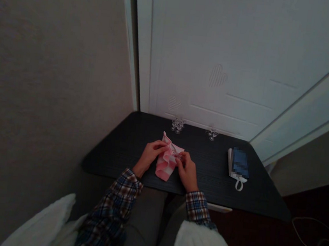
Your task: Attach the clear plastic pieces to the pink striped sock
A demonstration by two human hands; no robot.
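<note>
A pink and white striped cloth is held over the dark table, near its front edge. My left hand grips the cloth's upper left part between thumb and fingers. On the other side, my right hand pinches at its right part, where something small and clear shows at the fingertips, too small to name. Behind the cloth stands a cluster of several small clear glass-like pieces. A smaller group of similar clear pieces is further right.
On the table's right lies a dark blue, blurred item with a white edge and a white loop. White panels with heart patterns rise behind the table, and a wall bounds the left. A white cable lies at lower right.
</note>
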